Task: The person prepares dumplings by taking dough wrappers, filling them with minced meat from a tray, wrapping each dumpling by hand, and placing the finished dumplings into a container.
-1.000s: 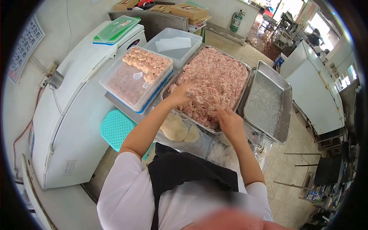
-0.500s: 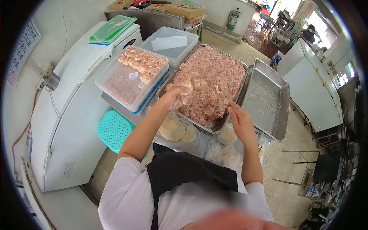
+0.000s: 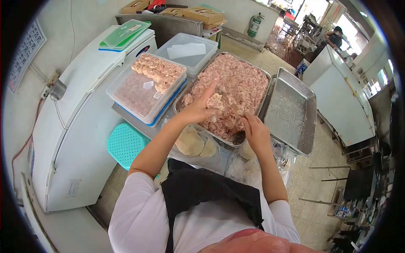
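My left hand is over the near left side of a metal tray heaped with ground meat. Its thumb and fingers cup a dumpling wrapper with meat filling. At the near right of the meat, my right hand is closed in a pinch; what it grips is too slim and blurred to name. Round pale wrappers lie on plastic below my left forearm. More wrappers in clear bags sit by my right forearm.
Left of the meat stands a lidded plastic box topped with rows of filled pieces. Behind it is a clear tub. A smeared metal tray lies right. A turquoise stool and white freezer stand left. Another person is far back.
My left hand has turned and spread, showing the filled wrapper in it. My right hand has shifted left, towards it. The person in the background is more upright.
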`<action>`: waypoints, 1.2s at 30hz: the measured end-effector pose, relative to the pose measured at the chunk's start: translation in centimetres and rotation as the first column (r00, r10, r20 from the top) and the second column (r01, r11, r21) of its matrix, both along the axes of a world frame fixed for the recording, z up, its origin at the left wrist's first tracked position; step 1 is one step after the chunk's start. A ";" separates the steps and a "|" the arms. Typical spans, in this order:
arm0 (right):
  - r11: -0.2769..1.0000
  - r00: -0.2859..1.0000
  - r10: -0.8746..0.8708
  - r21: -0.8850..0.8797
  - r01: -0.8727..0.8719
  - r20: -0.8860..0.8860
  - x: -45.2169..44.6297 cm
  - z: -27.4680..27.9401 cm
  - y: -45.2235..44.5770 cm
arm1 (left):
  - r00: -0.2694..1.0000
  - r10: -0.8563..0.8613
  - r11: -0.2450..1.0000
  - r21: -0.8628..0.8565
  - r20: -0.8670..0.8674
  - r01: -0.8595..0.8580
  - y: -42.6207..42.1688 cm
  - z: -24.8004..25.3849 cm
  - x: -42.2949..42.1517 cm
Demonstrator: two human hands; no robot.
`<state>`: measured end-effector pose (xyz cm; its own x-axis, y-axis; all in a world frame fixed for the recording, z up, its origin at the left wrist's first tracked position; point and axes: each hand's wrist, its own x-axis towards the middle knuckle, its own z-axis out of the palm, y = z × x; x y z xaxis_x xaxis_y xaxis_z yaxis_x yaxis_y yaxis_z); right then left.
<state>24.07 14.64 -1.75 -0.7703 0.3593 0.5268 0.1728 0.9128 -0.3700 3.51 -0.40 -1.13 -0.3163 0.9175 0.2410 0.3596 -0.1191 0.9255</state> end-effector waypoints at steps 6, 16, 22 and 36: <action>0.955 0.980 -0.083 -0.266 0.130 0.182 3.0 1.3 3.3 | 0.945 0.108 0.990 0.121 -0.308 -0.074 -1.5 0.4 0.0; 0.994 0.965 0.040 -0.110 -0.012 0.259 4.1 8.4 -3.0 | 0.920 -0.145 0.987 0.016 -0.363 0.161 -1.6 1.9 -0.6; 0.996 0.985 0.050 0.070 -0.062 0.166 2.8 6.1 -6.4 | 0.918 -0.225 0.973 -0.037 -0.327 0.226 -2.5 1.0 -2.5; 0.988 0.971 -0.118 -0.073 0.136 0.210 -3.1 12.3 -14.3 | 0.978 -0.107 0.988 0.091 -0.181 0.125 -10.3 4.3 -8.9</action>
